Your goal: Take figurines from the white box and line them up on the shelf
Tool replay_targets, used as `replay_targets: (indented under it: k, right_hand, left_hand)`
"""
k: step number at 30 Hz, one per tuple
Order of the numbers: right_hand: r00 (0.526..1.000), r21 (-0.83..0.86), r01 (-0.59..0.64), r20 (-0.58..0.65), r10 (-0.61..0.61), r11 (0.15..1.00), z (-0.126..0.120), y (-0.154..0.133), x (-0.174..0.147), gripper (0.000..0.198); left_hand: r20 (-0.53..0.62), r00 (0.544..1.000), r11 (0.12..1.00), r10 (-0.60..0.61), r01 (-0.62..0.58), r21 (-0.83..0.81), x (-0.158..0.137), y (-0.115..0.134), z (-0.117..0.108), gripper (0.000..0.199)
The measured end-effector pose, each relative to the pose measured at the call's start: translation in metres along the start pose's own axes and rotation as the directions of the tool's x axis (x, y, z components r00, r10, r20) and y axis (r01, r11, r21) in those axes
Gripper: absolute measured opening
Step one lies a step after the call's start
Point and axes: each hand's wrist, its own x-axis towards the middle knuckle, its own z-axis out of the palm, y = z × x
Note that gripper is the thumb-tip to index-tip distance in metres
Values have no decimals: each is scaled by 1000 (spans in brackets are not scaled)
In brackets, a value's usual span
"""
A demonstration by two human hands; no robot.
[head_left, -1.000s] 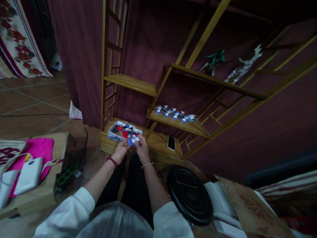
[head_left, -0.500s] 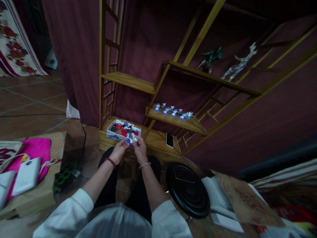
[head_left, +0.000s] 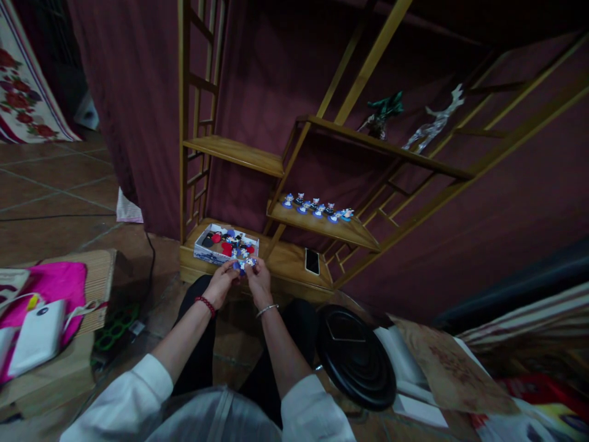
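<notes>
Between my left hand (head_left: 223,283) and my right hand (head_left: 259,281) is a small blue-and-white figurine (head_left: 242,265). Fingers of both hands are closed on it, just in front of a printed cardboard box (head_left: 211,253). Inside that box lie more small figurines and red, black and blue round pieces. On the middle shelf (head_left: 350,231) to the right, several figurines (head_left: 319,210) stand upright in two rows, some blue and white, some dark.
The wooden display rack (head_left: 239,153) rises in front of me. A phone (head_left: 311,261) lies on its lowest board. Two sculptures, one green (head_left: 385,110) and one clear (head_left: 435,120), stand higher up. A black round stool (head_left: 356,359) is at my right; a cardboard box (head_left: 55,380) is at my left.
The view has shifted slightly, so the rack sits a little further left. My right knee has swung right toward the stool. Both hands stay on the figurine.
</notes>
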Motion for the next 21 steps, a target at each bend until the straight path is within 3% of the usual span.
replay_targets:
  k: [21]
  right_hand:
    - [998,-106,13,-61,-19,994,-8,17,5,30]
  left_hand:
    - [-16,999,999,-42,43,18,6,-6,6,33]
